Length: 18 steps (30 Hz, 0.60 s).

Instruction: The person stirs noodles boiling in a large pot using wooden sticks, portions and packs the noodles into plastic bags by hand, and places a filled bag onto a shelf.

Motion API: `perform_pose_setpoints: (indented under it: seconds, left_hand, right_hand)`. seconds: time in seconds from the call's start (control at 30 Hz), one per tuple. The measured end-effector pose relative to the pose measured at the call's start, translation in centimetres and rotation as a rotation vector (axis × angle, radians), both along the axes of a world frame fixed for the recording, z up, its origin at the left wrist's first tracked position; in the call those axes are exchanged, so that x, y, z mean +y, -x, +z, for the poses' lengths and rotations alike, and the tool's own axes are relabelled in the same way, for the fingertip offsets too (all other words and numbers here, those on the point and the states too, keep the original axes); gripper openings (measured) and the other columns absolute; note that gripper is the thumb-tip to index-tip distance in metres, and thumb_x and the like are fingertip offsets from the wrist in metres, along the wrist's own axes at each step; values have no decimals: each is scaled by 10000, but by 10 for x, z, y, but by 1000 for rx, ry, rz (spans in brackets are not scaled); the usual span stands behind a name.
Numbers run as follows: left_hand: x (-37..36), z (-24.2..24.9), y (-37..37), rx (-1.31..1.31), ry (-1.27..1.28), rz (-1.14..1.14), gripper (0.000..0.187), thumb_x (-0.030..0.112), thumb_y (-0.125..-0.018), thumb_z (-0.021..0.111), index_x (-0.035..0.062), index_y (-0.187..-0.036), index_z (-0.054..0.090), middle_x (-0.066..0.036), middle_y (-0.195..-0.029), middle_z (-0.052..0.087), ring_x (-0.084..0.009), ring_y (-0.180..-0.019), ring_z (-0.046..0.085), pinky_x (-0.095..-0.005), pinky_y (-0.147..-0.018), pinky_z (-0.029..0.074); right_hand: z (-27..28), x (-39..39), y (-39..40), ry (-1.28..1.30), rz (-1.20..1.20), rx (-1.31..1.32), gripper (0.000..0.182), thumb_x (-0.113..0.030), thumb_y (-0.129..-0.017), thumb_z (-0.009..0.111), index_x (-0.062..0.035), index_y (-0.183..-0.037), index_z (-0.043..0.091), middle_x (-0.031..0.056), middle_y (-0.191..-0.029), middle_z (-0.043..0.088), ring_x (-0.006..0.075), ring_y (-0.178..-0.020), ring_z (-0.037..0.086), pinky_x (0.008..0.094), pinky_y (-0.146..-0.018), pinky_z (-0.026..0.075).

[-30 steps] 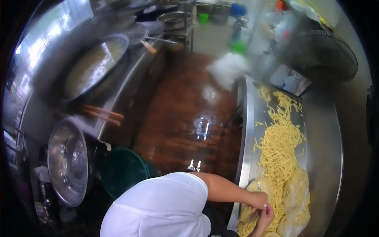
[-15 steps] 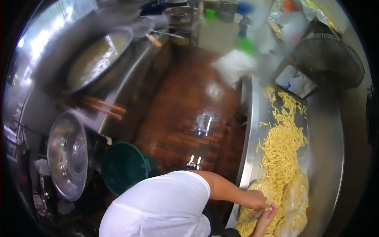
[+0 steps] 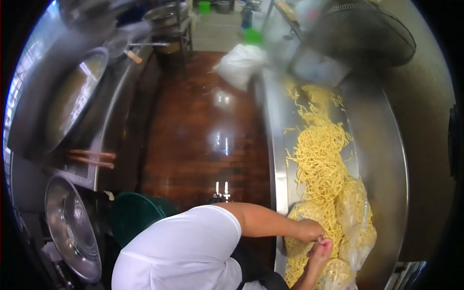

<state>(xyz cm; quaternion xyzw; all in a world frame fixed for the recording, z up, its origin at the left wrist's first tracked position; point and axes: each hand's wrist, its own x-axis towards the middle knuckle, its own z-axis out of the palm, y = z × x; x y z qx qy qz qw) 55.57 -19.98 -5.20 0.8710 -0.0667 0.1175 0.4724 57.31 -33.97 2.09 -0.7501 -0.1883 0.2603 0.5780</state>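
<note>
My left hand (image 3: 311,230) reaches in from the white-sleeved arm, its fingers closed in a pinch. Just below it, my right hand (image 3: 321,249) is curled, and its fingertips meet those of the left. Whatever small thing is between the fingertips is too hidden to make out. Both hands are over yellow noodles (image 3: 321,164), heaped loose along a metal worktop (image 3: 282,191). Clear plastic bags of noodles lie around the hands: one bag (image 3: 302,211) beside my left hand, another bag (image 3: 358,224) to the right, and a third bag (image 3: 337,275) below.
To the left stand a green bucket (image 3: 125,224), a wide metal bowl (image 3: 72,227) and a large wok (image 3: 72,104) of liquid. Wooden sticks (image 3: 92,158) lie near the wok. A white sack (image 3: 239,65) and a fan (image 3: 365,36) are at the far end. The brown tiled floor (image 3: 193,121) looks wet.
The whole view has shifted, so the noodles and worktop appear further left and more of the lower bag shows. My hands stay together at the same spot among the bags.
</note>
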Motion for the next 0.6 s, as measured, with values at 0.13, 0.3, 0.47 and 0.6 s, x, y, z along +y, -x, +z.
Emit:
perform_pose_setpoints:
  seconds: [0.13, 0.3, 0.47, 0.6]
  left_hand:
    - [-5, 28, 19, 120, 293, 78, 214, 251, -781, 590, 55, -796, 674, -192, -761, 648, -362, -748, 637, -444, -647, 487]
    - [5, 71, 70, 35, 455, 239, 318, 319, -790, 600, 10, -733, 651, -222, -688, 613, -368, -669, 617, -447, -609, 466]
    - [-10, 110, 164, 38, 509, 586, 360, 352, -804, 615, 8, -698, 624, -206, -639, 595, -362, -626, 598, -444, -591, 455]
    - [-34, 107, 210, -162, 487, 791, 393, 376, -825, 609, 12, -679, 605, -200, -601, 575, -366, -580, 567, -445, -568, 438]
  right_hand:
    - [12, 3, 6, -159, -7, -20, 94, -12, -867, 384, -105, -869, 397, -18, -675, 420, 44, -516, 333, 191, -406, 275]
    - [20, -1, -28, -246, 252, -166, 66, -149, -935, 453, -96, -969, 473, -6, -670, 455, 65, -523, 417, 202, -426, 340]
    - [21, 45, -22, -314, 284, 9, 246, -190, -859, 597, -28, -1044, 604, 62, -844, 568, 165, -707, 561, 283, -605, 487]
    - [-40, 72, -10, -104, 556, 273, 206, -199, -873, 599, -46, -1010, 615, 96, -879, 619, 184, -717, 603, 288, -613, 511]
